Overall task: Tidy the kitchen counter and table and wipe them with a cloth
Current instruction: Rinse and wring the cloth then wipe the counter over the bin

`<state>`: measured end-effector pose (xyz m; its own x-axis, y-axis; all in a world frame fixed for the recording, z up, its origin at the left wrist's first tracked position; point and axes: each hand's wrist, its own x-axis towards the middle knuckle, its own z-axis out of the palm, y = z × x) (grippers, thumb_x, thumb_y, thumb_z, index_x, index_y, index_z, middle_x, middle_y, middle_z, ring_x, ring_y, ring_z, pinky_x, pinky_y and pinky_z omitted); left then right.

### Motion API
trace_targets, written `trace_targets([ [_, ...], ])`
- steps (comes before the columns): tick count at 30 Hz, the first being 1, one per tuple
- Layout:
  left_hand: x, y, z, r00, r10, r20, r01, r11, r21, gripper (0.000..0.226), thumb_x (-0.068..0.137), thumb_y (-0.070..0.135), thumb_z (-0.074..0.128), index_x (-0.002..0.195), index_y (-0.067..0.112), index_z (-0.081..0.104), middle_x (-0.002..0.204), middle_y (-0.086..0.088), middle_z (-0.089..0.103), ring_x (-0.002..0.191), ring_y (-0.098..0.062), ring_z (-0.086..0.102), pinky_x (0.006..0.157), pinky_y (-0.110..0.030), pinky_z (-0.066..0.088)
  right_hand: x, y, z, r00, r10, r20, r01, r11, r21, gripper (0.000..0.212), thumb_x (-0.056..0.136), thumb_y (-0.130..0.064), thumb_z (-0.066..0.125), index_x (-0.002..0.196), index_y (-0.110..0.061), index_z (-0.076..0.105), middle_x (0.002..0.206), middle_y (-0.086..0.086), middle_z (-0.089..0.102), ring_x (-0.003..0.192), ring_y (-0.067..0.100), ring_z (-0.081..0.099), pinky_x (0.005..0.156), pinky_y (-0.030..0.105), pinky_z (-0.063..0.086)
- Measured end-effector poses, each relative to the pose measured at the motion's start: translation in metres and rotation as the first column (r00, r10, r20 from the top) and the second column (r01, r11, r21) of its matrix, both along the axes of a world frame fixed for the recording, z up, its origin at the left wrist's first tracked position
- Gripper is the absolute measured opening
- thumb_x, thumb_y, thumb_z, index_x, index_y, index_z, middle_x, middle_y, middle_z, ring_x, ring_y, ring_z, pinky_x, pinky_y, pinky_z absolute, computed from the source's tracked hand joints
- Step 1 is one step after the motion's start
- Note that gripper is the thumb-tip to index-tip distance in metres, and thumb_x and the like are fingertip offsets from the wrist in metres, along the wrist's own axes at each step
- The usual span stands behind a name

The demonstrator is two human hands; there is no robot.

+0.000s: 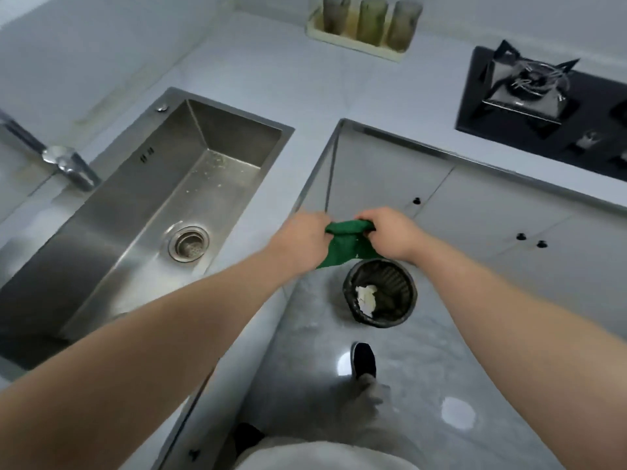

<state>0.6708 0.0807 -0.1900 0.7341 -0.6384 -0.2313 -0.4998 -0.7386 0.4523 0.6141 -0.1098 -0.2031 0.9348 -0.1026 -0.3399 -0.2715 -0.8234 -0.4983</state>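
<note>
A pale kitchen worktop [258,76] with a steel sink [101,252]; left hand [300,237] and right hand [393,234] each pinch a green cloth [346,245] above a black bin [380,293].

Surface [271,72]: runs along the left and across the back, meeting in a corner.
Sink [112,232]: set into the left run; drain [188,243] in its bottom; tap [64,162] at its left edge.
Tray [353,42]: at the back of the surface against the wall, three jars [373,18] standing in it side by side.
Hob [543,106]: set into the back run, right of the tray.
Cupboard doors [475,205]: below the back run.
Bin [409,296]: on the floor [424,351] in the corner, before the cupboard doors, crumpled paper [366,298] inside.
Cloth [346,245]: above the bin, between the left hand [302,239] and right hand [393,234], both hands gripping it.
Shoe [363,359]: on the floor, before the bin.
</note>
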Motion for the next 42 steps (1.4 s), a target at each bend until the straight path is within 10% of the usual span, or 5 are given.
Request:
trace_targets([
  [15,-0.005,-0.239,-0.312,0.989,-0.074,-0.125,0.100,0.970,0.220,0.038,0.096,0.025,0.053,0.131,0.036,0.062,0.119,0.000,0.069,0.106,-0.028,0.065,0.085,-0.040,0.055,-0.044,-0.214,-0.321,0.982,-0.056,-0.182,0.010,0.970,-0.242,0.045,0.089,-0.013,0.053,0.131,-0.028,0.057,0.114,0.003,0.069,0.101,0.031,0.066,0.073,0.033,0.051],
  [26,-0.017,-0.271,-0.486,0.967,-0.035,-0.252,0.092,0.972,0.218,0.044,0.098,0.016,0.044,0.134,0.037,0.058,0.116,0.002,0.071,0.094,-0.022,0.067,0.078,-0.037,0.058,-0.060,-0.245,-0.493,0.964,-0.172,-0.203,0.169,0.985,-0.034,0.047,0.088,-0.004,0.052,0.132,-0.015,0.064,0.114,0.017,0.068,0.101,0.040,0.063,0.077,0.044,0.056],
  [32,-0.015,-0.278,-0.494,0.916,0.145,-0.373,-0.087,0.982,0.168,0.026,0.101,0.024,0.051,0.119,0.018,0.069,0.098,-0.003,0.072,0.084,-0.016,0.065,0.072,-0.021,0.048,-0.069,-0.227,-0.515,0.897,-0.424,-0.122,0.435,0.897,0.082,0.048,0.101,-0.014,0.050,0.148,-0.011,0.045,0.152,0.015,0.042,0.138,0.032,0.041,0.110,0.048,0.042],
  [38,-0.012,-0.281,-0.472,0.657,0.347,-0.670,-0.289,0.936,0.201,0.023,0.101,0.030,0.053,0.106,0.013,0.068,0.095,-0.006,0.071,0.087,-0.022,0.069,0.080,-0.044,0.060,-0.066,-0.179,-0.465,0.847,-0.529,0.056,0.491,0.817,0.301,0.053,0.108,-0.036,0.032,0.157,-0.017,0.026,0.163,0.001,0.027,0.149,0.015,0.027,0.121,0.034,0.028],
  [42,-0.010,-0.271,-0.446,0.481,0.426,-0.766,-0.395,0.886,0.245,0.027,0.103,0.024,0.051,0.114,0.004,0.064,0.109,-0.015,0.068,0.094,-0.025,0.069,0.074,-0.040,0.062,-0.067,-0.169,-0.464,0.726,-0.525,-0.445,0.680,0.645,0.348,0.060,0.104,-0.057,0.020,0.145,-0.023,0.048,0.125,0.002,0.064,0.119,0.026,0.061,0.093,0.033,0.049],
])
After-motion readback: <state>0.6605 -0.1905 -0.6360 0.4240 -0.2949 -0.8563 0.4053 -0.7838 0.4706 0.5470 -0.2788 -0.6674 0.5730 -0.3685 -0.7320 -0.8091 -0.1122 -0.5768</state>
